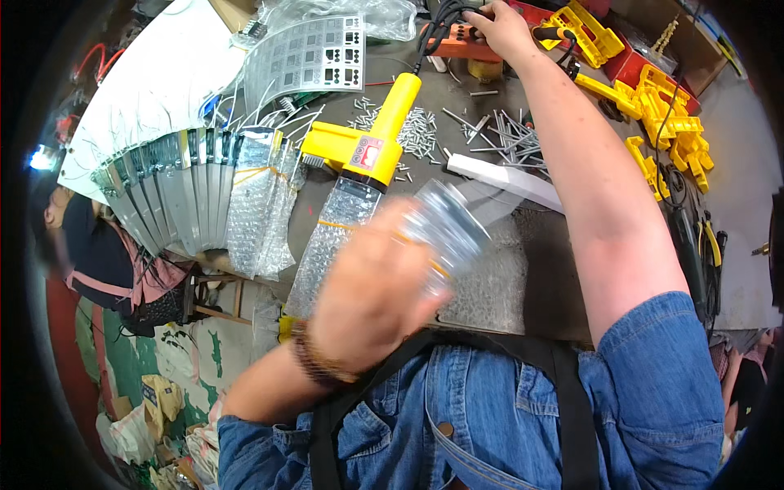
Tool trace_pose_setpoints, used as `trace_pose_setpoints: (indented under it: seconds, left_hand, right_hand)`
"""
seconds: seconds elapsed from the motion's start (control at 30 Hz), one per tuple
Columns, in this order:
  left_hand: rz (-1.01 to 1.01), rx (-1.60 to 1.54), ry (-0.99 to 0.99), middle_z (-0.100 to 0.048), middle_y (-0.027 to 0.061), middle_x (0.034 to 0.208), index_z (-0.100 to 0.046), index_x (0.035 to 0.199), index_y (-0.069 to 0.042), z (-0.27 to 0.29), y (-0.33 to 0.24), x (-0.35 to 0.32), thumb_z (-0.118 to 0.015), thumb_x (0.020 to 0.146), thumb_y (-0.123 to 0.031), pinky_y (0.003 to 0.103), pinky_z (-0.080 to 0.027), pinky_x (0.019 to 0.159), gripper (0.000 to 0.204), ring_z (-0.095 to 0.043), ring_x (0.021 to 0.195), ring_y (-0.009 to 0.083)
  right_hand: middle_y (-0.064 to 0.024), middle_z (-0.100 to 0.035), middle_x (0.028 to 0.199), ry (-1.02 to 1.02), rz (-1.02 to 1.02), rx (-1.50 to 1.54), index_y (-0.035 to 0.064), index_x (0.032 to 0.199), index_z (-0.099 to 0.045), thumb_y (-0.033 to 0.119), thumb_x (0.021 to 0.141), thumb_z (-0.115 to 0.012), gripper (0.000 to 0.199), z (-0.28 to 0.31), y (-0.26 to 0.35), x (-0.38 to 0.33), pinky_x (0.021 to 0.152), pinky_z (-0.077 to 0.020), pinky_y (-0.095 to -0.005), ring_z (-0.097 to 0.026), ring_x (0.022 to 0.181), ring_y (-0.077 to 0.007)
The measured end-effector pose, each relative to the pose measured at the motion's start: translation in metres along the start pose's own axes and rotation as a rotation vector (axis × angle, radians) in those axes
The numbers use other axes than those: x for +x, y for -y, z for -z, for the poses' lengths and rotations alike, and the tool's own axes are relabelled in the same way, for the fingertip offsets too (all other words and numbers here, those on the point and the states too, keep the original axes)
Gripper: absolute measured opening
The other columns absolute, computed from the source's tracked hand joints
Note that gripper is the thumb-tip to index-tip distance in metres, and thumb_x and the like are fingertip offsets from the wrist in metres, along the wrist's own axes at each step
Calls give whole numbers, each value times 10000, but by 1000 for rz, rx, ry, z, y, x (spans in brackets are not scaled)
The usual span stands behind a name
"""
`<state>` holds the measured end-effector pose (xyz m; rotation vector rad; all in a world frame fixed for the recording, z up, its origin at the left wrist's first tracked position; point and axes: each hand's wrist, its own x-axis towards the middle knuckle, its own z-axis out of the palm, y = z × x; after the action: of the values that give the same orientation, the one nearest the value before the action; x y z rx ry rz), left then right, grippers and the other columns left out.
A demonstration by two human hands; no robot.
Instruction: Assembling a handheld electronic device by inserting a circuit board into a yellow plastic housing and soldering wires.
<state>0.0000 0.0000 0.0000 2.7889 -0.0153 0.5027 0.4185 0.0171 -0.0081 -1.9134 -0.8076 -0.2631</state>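
Observation:
Blurred by motion, my left hand [376,286] is closed around a bubble-wrapped flat metal piece [447,229] above the table's front edge. Beside it lies a yellow hand tool [377,143] with a black cord. Its wide blade end is in bubble wrap [327,245] held by an orange rubber band. My right arm stretches to the back of the table. There my right hand [502,33] bends its fingers down at an orange-red socket block [461,42], next to the coiled black cord [441,31]. What its fingertips pinch is hidden.
Metal blades [175,192] fan out on the left, beside a white board [151,90]. Small screws [416,131] and long metal rods [514,139] lie mid-table near a white bar [506,180]. Yellow plastic housings [665,114] pile up at right. A person [98,253] sits at far left.

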Motion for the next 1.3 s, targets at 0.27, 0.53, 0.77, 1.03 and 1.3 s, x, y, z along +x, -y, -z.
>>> trace_pose_setpoints:
  seconds: [0.27, 0.53, 0.77, 1.03, 1.3]
  left_hand:
    - [-57, 145, -264, -597, 147, 1251, -494, 1343, -22, 0, 51, 22, -765, 777, -265, 479, -362, 1010, 673, -551, 1152, 334]
    - [137, -50, -223, -578, 180, 1331, -278, 1498, -5, -16, 88, 35, -785, 778, -128, 410, -327, 1120, 890, -521, 1267, 280]
    - [28, 227, -285, -638, 154, 1265, -313, 1470, 19, -19, 83, 40, -776, 781, -200, 427, -337, 1081, 859, -564, 1202, 312]
    - [42, 245, -314, -673, 106, 1226, -370, 1426, -12, -21, 89, 37, -793, 765, -242, 481, -243, 1110, 818, -577, 1199, 250]
    - [103, 281, -267, -648, 69, 1271, -431, 1329, -28, -20, 88, 34, -801, 758, -267, 492, -217, 1118, 721, -550, 1225, 245]
  right_hand:
    - [-156, -688, 902, -27, -2, 12, 16, 940, -634, 266, 854, -751, 290, 10, -5, -5, 791, -508, -369, -659, 854, -253]
    - [-158, -695, 902, -34, 10, 2, 18, 948, -633, 272, 846, -754, 299, 7, -2, -5, 799, -509, -376, -665, 862, -272]
    - [-157, -693, 888, -40, 77, 33, 12, 940, -633, 265, 842, -754, 297, 5, -12, -1, 796, -512, -378, -666, 850, -280]
    - [-149, -687, 860, -53, 60, 63, 4, 934, -625, 255, 832, -769, 306, 2, -9, -2, 768, -513, -373, -661, 815, -264]
    - [-154, -696, 887, -36, 36, 59, 14, 952, -629, 269, 836, -765, 311, 5, -3, -5, 781, -515, -376, -669, 834, -270]
